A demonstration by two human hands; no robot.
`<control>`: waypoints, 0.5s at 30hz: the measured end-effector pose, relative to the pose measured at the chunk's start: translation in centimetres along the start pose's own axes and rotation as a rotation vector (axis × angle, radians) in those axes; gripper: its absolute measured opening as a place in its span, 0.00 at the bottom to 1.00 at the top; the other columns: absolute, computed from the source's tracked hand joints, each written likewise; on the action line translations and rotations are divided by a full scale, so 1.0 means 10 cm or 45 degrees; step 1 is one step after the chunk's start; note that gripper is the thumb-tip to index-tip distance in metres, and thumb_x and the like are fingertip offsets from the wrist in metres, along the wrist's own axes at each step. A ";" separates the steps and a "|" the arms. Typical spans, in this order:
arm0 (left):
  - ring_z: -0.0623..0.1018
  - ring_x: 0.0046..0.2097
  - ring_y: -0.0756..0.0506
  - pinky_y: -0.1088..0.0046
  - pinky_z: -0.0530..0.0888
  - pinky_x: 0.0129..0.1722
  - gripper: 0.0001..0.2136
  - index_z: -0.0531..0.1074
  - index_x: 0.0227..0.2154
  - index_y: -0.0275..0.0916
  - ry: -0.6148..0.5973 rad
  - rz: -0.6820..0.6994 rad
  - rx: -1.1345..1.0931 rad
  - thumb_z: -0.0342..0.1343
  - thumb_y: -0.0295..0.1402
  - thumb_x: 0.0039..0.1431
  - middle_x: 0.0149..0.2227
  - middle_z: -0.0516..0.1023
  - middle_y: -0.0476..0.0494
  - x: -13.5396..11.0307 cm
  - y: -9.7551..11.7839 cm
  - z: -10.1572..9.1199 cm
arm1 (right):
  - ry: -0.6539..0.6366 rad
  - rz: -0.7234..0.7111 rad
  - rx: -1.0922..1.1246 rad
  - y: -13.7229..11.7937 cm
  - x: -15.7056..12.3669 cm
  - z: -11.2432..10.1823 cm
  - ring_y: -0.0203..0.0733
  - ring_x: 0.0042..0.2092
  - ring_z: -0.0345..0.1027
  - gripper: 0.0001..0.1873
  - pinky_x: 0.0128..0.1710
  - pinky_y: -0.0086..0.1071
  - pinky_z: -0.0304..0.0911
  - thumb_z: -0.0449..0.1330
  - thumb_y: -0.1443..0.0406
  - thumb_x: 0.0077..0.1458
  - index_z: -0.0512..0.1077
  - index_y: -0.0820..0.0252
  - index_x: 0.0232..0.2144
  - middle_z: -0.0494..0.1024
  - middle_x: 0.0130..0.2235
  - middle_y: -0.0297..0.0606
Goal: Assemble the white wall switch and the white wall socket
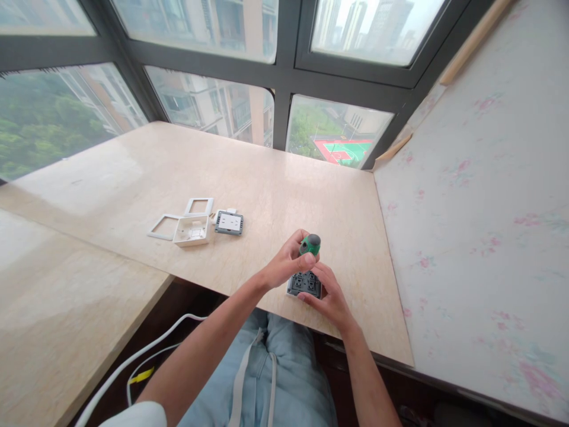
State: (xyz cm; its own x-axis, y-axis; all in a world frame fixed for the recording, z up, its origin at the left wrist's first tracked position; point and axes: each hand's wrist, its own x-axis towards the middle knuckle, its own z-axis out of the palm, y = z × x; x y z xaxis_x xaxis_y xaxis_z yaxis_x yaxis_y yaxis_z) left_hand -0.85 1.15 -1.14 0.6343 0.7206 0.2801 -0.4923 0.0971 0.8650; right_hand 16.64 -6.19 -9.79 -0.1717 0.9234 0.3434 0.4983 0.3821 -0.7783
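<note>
My left hand (pixel 287 261) is wrapped round the green and black handle of a screwdriver (pixel 311 243), which stands roughly upright. Below it, a wall socket (pixel 304 286) lies with its dark back facing up near the counter's front edge. The screwdriver's tip is hidden behind my fingers. My right hand (pixel 329 295) grips the socket from the right side, thumb at the near edge and fingers at the far edge.
To the left on the counter (pixel 267 184) sit a white mounting box (pixel 191 234), two white frames (pixel 163 227) and a second socket (pixel 229 222), face up. Windows rise behind, and a papered wall (pixel 480 237) bounds the right. White cables (pixel 146 347) hang below the counter.
</note>
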 end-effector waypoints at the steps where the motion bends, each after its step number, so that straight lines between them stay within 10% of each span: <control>1: 0.63 0.26 0.53 0.75 0.59 0.28 0.24 0.61 0.37 0.41 -0.005 -0.015 0.006 0.64 0.54 0.55 0.27 0.67 0.54 -0.01 0.00 0.00 | -0.004 0.004 -0.001 0.00 0.00 0.00 0.57 0.64 0.62 0.30 0.62 0.57 0.61 0.68 0.51 0.54 0.70 0.49 0.57 0.70 0.61 0.46; 15: 0.60 0.23 0.50 0.71 0.58 0.26 0.34 0.65 0.31 0.39 0.190 0.001 -0.076 0.41 0.71 0.55 0.20 0.61 0.54 0.04 0.00 0.04 | 0.014 -0.035 0.029 0.04 0.00 0.02 0.56 0.63 0.63 0.31 0.62 0.57 0.62 0.68 0.53 0.55 0.68 0.47 0.59 0.70 0.61 0.47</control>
State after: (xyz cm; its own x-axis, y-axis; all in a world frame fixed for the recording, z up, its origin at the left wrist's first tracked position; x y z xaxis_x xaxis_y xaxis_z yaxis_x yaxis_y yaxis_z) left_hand -0.34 1.18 -0.80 0.5402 0.8143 0.2122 -0.5305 0.1338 0.8371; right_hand 16.68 -6.08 -10.17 -0.1753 0.9121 0.3706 0.4742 0.4081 -0.7801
